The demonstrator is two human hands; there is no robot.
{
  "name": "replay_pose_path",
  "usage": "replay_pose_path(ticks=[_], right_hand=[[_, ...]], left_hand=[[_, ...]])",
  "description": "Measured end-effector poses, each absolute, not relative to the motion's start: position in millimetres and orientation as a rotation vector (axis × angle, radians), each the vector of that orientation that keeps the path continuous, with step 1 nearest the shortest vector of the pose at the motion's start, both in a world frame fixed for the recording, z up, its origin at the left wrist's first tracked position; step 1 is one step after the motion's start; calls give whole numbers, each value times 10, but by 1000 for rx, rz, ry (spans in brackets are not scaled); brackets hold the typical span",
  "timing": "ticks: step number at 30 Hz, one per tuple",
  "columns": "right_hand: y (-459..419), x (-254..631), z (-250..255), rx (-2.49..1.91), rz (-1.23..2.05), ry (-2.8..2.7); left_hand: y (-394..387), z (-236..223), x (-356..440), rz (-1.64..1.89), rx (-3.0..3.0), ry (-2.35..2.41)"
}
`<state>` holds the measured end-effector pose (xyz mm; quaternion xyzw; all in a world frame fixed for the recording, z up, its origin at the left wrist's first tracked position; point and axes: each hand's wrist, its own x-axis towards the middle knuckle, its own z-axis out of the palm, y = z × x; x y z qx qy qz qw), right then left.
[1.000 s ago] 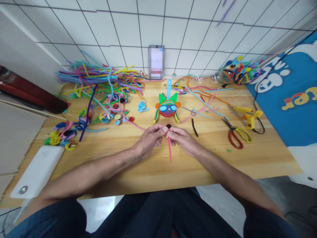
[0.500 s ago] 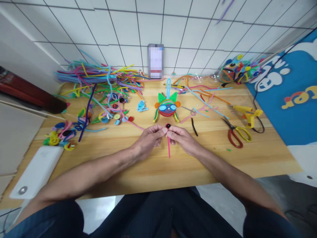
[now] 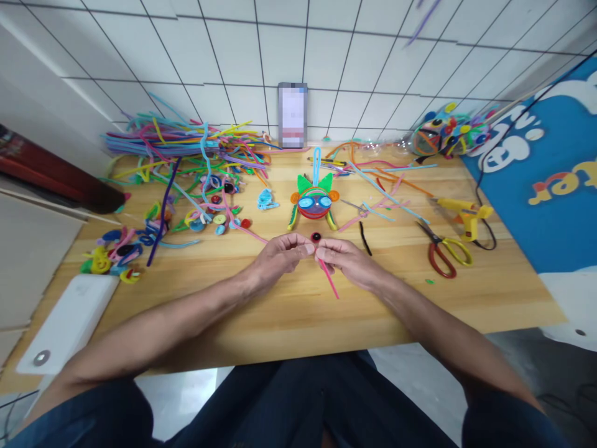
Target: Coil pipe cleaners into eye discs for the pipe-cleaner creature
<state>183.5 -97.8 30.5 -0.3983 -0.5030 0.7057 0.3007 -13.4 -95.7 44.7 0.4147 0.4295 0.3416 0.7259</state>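
Two bare hands, the left hand (image 3: 285, 252) and the right hand (image 3: 344, 256), are shown with fingertips nearly meeting, a fuzzy bright-pink pipe cleaner (image 3: 329, 280) pinched by both above a pale wooden table (image 3: 354, 330). At three o'clock, orange-and-yellow lettering (image 3: 559, 186) is displayed on a blue panel (image 3: 550, 230) but cannot be read with certainty. The pipe cleaner's free end, hung toward six o'clock half a second earlier, is now slanted toward five, its long axis angled likewise. A round black-and-red bead (image 3: 316, 237) is seen at twelve o'clock, just beyond the fingertips.
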Motion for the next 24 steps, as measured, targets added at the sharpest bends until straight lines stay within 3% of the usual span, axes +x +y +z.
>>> replay_pose_path(ticks=[6, 13, 24], right_hand=[[-1029, 1755, 268, -1080, 1819, -1223], [-975, 1903, 379, -1079, 1970, -1236], [-1021, 1778, 246, -1078, 1840, -1169]], left_hand=[[-1048, 420, -13, 841, 667, 898], [-891, 475, -162, 683, 872, 880], [-1075, 418, 21, 834, 623, 865]])
